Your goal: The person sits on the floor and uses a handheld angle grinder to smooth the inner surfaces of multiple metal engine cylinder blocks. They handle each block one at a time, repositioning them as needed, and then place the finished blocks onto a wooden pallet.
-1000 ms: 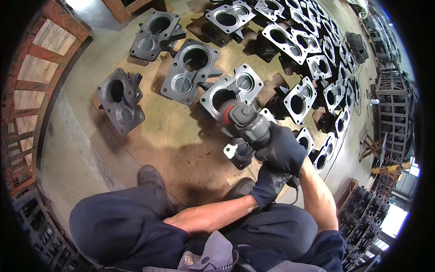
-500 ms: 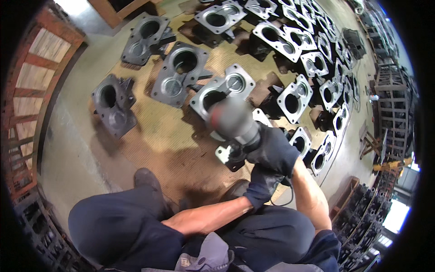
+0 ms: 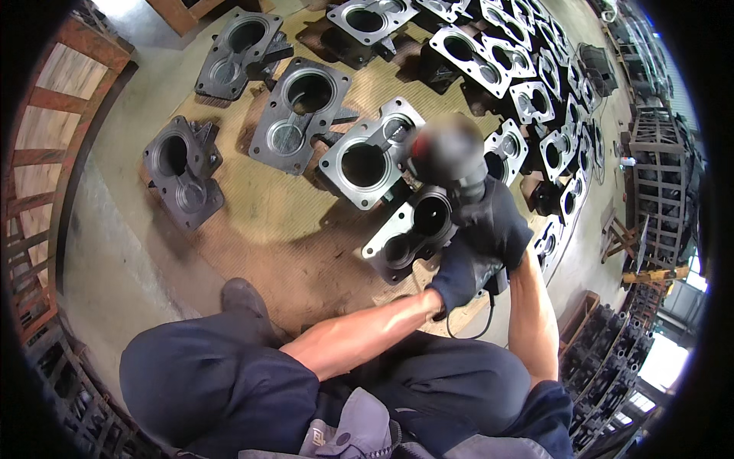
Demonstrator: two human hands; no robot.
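Head: right hand (image 3: 500, 220) forward, left hand (image 3: 465, 268) behind, both gripping power tool (image 3: 453, 155).

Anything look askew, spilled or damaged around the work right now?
Nothing spilled or plainly damaged stands out. The leftmost casting sits slightly apart, near the edge of the tan mat. The head of the power tool is blurred, so I can't judge it.

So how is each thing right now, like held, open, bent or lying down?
Angle grinder: held in both hands, head blurred; spinning or not, can't tell
Left gloved hand: closed on the grinder's rear
Right gloved hand: closed on the grinder, nearer its head
Power cord: plugged end unseen, hanging in a loop
Nearest metal casting: face up, large bore open, partly covered
Far-left casting: lying apart, large bore open
Knees: bent
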